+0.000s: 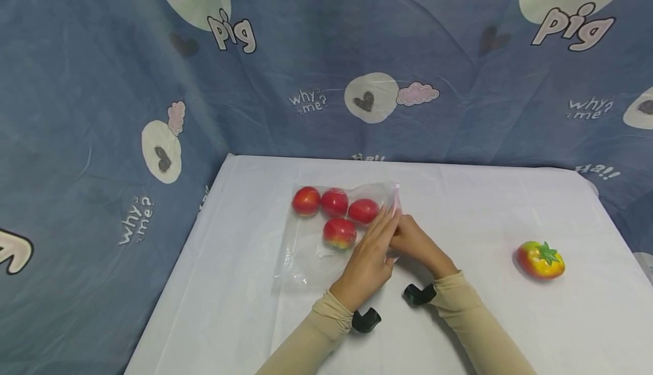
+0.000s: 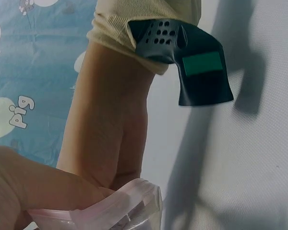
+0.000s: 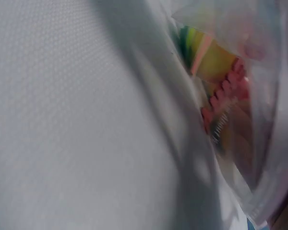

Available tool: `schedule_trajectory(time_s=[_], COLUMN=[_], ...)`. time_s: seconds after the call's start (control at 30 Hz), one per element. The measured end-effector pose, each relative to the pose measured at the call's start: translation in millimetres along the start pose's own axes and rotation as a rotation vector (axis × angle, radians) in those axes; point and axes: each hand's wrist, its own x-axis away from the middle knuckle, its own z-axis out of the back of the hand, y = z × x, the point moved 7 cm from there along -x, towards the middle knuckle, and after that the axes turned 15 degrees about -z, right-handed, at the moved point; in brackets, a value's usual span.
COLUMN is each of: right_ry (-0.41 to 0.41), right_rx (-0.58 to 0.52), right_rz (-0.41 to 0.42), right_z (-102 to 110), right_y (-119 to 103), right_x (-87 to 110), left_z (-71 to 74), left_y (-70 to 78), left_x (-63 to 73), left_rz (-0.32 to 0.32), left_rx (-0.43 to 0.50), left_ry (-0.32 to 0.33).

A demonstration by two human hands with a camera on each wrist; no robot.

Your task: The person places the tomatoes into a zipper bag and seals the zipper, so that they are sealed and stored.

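Observation:
A clear zip bag (image 1: pixel 311 261) with a pink zip edge lies flat at mid-table, several red toy fruits (image 1: pixel 334 202) inside it. My left hand (image 1: pixel 369 259) reaches across the bag's right side, fingers stretched along the mouth; in the left wrist view its thumb side pinches the pink edge (image 2: pixel 93 215). From the right, my right hand (image 1: pixel 415 244) grips the same edge with curled fingers, its fingertips hidden behind the left hand. Close up in the right wrist view, the plastic (image 3: pixel 264 120) shows coloured print with small lettering.
A red and yellow toy fruit with a green star-shaped top (image 1: pixel 541 260) sits at the right of the white table (image 1: pixel 459 205). Black wrist mounts (image 1: pixel 366 320) stick out from both tan sleeves. A blue patterned cloth (image 1: pixel 285 63) hangs behind and to the left.

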Motion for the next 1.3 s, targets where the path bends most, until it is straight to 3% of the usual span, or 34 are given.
schedule_trajectory(time_s=[0.37,1.0,1.3], right_ry=[0.018,0.273,0.360], right_rx=[-0.112,-0.012,-0.026], right_rz=[-0.002,0.022,-0.058], right_z=[28,82,110], right_y=[8,28,49], right_x=[20.2,55.1,80.0], left_z=[-1.6,-2.6,-3.3], left_y=[-2.0,-4.6,-4.9], left_x=[-0.3,0.4,0.7], left_rz=[0.014,0.065,0.060], left_rx=[-0.016,0.010,0.012], left_ry=[-0.020,-0.043,-0.034])
